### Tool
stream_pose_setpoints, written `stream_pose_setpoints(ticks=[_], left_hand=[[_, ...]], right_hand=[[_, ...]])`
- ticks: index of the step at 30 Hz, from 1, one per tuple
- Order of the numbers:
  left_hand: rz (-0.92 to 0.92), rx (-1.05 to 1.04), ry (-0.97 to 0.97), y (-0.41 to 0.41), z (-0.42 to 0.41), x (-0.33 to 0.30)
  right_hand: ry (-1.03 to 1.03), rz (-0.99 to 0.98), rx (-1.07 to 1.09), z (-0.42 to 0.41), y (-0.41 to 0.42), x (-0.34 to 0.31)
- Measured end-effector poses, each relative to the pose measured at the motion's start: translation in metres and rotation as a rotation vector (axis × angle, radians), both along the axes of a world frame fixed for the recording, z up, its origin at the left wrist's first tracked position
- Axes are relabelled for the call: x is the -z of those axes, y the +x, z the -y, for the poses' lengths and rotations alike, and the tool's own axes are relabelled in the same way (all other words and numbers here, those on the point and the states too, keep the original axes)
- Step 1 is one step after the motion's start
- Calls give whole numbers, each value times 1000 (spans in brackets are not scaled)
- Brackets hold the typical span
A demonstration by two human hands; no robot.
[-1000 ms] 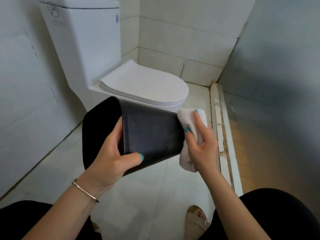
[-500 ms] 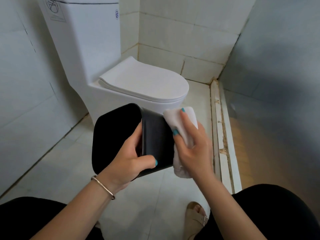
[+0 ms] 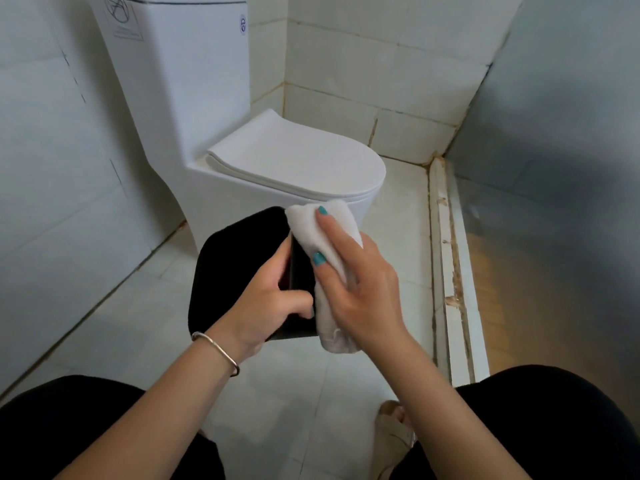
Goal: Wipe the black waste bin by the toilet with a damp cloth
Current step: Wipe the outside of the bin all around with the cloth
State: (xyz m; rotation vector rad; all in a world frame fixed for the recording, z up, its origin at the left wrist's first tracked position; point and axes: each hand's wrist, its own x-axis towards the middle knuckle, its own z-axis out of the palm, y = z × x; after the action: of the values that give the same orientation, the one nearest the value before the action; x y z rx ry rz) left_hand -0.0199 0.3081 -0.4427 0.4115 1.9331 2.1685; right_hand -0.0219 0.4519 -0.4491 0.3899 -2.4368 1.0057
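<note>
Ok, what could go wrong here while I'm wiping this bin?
The black plastic waste bin is held off the floor by the left hand alone; it may slip as the right hand presses the white folded cloth against it, and could knock the white ceramic toilet just behind.

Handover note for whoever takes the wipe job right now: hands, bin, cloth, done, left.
Left hand: grips the black bin at its rim, holding it off the floor, tipped sideways in front of the toilet.
Right hand: presses the white cloth against the bin's outer wall, fingers laid over it.
Done: wiping of the outside is under way; how much is clean cannot be told.
Left: probably the remaining sides, then set the bin down by the toilet.
</note>
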Motion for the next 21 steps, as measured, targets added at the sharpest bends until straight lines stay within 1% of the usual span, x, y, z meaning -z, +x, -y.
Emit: stream_pose_setpoints(ticks=[3, 5, 7, 10, 11, 13, 15, 17, 19, 21], left_hand=[[82, -100, 53, 0, 6, 3], [99, -82, 66, 6, 4, 6], [89, -75, 50, 7, -1, 6], [62, -48, 45, 9, -6, 5], [52, -49, 52, 9, -5, 4], [26, -74, 67, 8, -1, 2], [67, -112, 97, 5, 5, 1], [84, -92, 125, 7, 10, 2], [58, -104, 106, 10, 10, -1], [16, -131, 74, 11, 10, -5]], right_hand=[[124, -56, -70, 8, 20, 13], [132, -37, -84, 5, 24, 20], [89, 17, -24, 0, 11, 15], [96, 159, 137, -6, -18, 1], [97, 173, 158, -5, -19, -1], [96, 100, 130, 4, -5, -2], [90, -13, 49, 18, 18, 4], [86, -95, -22, 23, 28, 14], [46, -84, -17, 16, 17, 15], [-4, 28, 84, 1, -7, 15]])
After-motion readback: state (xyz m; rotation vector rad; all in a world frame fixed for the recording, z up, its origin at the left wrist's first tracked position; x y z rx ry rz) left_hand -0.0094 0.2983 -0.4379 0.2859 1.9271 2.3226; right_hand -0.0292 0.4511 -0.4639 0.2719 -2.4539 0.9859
